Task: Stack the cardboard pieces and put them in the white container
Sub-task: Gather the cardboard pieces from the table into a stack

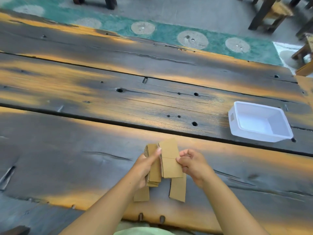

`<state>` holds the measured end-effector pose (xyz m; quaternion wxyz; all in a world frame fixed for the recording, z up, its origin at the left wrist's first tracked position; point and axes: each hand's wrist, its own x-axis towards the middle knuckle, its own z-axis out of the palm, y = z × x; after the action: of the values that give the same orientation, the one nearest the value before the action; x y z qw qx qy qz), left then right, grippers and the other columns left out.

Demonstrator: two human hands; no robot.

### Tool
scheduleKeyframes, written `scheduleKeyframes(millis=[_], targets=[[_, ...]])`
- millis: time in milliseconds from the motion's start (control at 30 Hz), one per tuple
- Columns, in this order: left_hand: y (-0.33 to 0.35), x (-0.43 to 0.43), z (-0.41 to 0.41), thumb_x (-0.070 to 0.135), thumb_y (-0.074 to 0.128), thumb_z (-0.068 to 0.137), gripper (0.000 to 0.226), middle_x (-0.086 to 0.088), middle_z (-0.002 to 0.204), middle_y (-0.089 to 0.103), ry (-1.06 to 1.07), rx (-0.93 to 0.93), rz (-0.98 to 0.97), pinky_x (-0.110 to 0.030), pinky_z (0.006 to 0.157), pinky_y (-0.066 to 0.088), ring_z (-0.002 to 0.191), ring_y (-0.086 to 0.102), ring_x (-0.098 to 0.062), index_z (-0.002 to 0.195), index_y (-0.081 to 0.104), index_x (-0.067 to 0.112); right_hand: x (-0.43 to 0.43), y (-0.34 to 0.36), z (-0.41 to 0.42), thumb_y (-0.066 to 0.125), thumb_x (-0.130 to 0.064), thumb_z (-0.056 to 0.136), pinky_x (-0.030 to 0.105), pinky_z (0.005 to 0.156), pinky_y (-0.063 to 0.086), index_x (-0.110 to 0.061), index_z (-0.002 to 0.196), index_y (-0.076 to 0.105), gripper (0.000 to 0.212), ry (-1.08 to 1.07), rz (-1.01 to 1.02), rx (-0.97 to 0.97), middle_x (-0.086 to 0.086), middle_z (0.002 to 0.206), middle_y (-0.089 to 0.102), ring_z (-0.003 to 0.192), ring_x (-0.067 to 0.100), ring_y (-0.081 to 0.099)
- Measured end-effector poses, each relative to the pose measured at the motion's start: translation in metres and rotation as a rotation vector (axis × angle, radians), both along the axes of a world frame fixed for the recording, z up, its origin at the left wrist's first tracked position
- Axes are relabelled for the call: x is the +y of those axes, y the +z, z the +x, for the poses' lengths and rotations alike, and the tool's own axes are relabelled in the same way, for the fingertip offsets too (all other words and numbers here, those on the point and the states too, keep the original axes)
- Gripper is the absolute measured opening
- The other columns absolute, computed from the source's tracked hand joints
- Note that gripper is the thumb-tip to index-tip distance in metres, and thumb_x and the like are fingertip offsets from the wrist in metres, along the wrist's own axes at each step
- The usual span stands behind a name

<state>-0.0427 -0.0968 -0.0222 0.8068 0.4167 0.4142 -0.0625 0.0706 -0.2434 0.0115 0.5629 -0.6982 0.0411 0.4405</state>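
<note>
My left hand (145,167) grips a stack of brown cardboard pieces (153,172) held on edge just above the table's near plank. My right hand (191,163) pinches a flat cardboard piece (170,158) against the right side of that stack. Two more cardboard pieces lie flat on the table below the hands, one (177,189) under my right hand and one (142,195) partly hidden beneath my left wrist. The white container (237,122) sits open and empty at the right, well away from both hands.
The dark, worn wooden table (101,99) has gaps between planks and several knot holes. Beyond its far edge lie a green patterned rug (162,33) and wooden stools (274,11). The table's near edge is just below my forearms.
</note>
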Motion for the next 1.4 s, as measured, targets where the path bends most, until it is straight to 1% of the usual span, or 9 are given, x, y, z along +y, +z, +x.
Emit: scheduleKeyframes(millis=[300,500,567,700,833,1067,1167,1300,1400], targets=[[0.0,0.02,-0.056,0.058,0.095,0.046,0.058,-0.015,0.09,0.08,-0.045,-0.139,-0.007,-0.041,0.065,0.062,0.077,0.077,-0.029,0.087,0.08,0.021,0.038,0.006,-0.084,0.061,0.002,0.092,0.032,0.062,0.055,-0.009,0.085,0.056,0.014,0.058,-0.007,-0.039,0.006,0.073,0.061,0.064,0.017,0.062],[-0.006,0.026,-0.081,0.037,0.098,0.056,0.064,-0.025,0.102,0.076,-0.163,-0.086,-0.005,-0.06,0.082,0.057,0.085,0.073,-0.036,0.109,0.072,0.011,0.041,-0.001,-0.115,0.062,0.0,0.09,0.022,0.053,0.052,-0.006,0.09,0.056,0.009,0.159,-0.07,-0.101,0.0,0.068,0.058,0.058,0.008,0.061],[-0.009,0.026,-0.088,0.026,0.09,0.058,0.069,-0.025,0.099,0.074,-0.151,-0.055,-0.008,-0.062,0.083,0.056,0.084,0.071,-0.036,0.117,0.064,0.003,0.041,-0.006,-0.121,0.067,-0.005,0.088,0.025,0.057,0.05,-0.007,0.091,0.058,0.01,0.199,-0.111,-0.147,-0.001,0.07,0.057,0.059,0.009,0.058],[-0.016,0.025,-0.1,0.014,0.074,0.056,0.049,-0.011,0.07,0.069,-0.13,0.028,0.001,-0.034,0.054,0.056,0.058,0.068,-0.023,0.102,0.063,0.004,0.044,-0.023,-0.135,0.075,-0.016,0.08,0.033,0.069,0.043,-0.014,0.085,0.055,0.021,0.22,-0.247,-0.212,0.002,0.075,0.056,0.07,0.018,0.052],[-0.027,0.03,-0.11,0.009,0.07,0.058,0.035,-0.017,0.074,0.067,-0.156,0.109,0.038,-0.029,0.055,0.05,0.059,0.064,-0.023,0.093,0.066,0.003,0.042,-0.047,-0.138,0.071,-0.018,0.082,0.042,0.075,0.05,-0.015,0.085,0.054,0.018,0.164,-0.325,-0.209,0.01,0.082,0.063,0.073,0.021,0.055],[-0.057,0.04,-0.124,-0.002,0.066,0.077,0.034,-0.021,0.087,0.067,0.064,0.307,0.048,-0.042,0.071,0.053,0.077,0.063,-0.032,0.112,0.062,-0.005,0.028,-0.088,-0.128,0.066,-0.015,0.088,0.042,0.099,0.049,-0.014,0.11,0.06,0.022,0.18,-0.425,-0.11,0.004,0.113,0.066,0.109,0.026,0.063],[-0.063,0.036,-0.125,-0.003,0.067,0.078,0.035,-0.017,0.085,0.066,0.125,0.317,0.034,-0.041,0.067,0.054,0.073,0.063,-0.03,0.113,0.061,-0.004,0.031,-0.098,-0.129,0.064,-0.011,0.091,0.039,0.101,0.048,-0.01,0.127,0.055,0.037,0.142,-0.378,-0.059,0.007,0.123,0.063,0.111,0.02,0.06],[-0.062,0.031,-0.119,-0.003,0.066,0.074,0.038,-0.02,0.101,0.077,0.176,0.304,0.004,-0.062,0.094,0.054,0.097,0.074,-0.04,0.112,0.064,0.001,0.044,-0.103,-0.128,0.063,-0.012,0.094,0.039,0.102,0.051,-0.008,0.137,0.048,0.046,0.137,-0.346,0.002,0.009,0.121,0.063,0.111,0.022,0.062],[-0.063,0.032,-0.118,-0.002,0.065,0.077,0.038,-0.028,0.113,0.074,0.179,0.321,0.005,-0.065,0.094,0.054,0.106,0.071,-0.043,0.115,0.062,-0.001,0.051,-0.104,-0.123,0.064,-0.009,0.093,0.045,0.107,0.048,-0.003,0.133,0.049,0.044,0.106,-0.37,0.067,0.016,0.125,0.061,0.117,0.029,0.06]])
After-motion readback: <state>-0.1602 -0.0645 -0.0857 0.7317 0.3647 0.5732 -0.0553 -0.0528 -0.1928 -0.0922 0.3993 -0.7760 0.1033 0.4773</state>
